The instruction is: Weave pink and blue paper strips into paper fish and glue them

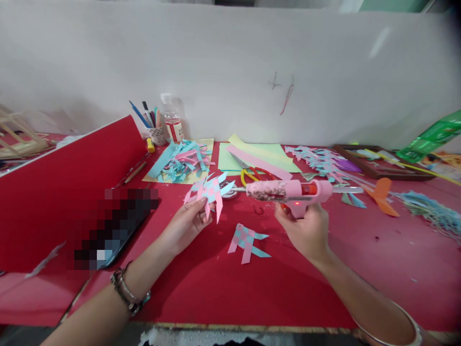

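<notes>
Between its thumb and fingers, my left hand holds a woven paper fish of pink and light blue strips. My right hand is wrapped round the handle of a pink hot glue gun, whose small red light is lit. The gun's nozzle points left at the held fish and is close to its strips; whether they touch I cannot tell. A clear glue stick juts from the gun's rear. A second woven paper fish lies flat on the red table between my hands.
Behind my hands are a pile of paper strips, scissors and paper sheets. A phone and a red board stand left. A brown tray, green bottle and blue tassels are right.
</notes>
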A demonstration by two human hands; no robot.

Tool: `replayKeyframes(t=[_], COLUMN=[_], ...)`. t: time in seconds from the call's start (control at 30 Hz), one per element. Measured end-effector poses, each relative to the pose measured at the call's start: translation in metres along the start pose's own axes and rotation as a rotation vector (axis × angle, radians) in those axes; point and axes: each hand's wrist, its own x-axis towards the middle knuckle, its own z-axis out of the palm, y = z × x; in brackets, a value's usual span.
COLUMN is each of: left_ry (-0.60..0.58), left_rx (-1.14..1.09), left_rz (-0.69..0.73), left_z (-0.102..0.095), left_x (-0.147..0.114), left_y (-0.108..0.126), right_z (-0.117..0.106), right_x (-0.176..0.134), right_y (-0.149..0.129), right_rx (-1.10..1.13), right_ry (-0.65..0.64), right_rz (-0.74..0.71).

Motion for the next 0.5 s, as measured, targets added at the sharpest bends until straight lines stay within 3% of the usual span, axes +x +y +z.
replayKeyframes(t=[0.5], left_ry=[0.0], left_rx=[-0.006], left_rz=[0.001], left_z=[-0.0017], left_x=[0.0014], left_y=[-0.0015], right_z=[0.0019], right_x=[-0.0014], right_y=[0.0011], right_rx=[0.011], right_ry=[-0.033], right_rz=[0.041])
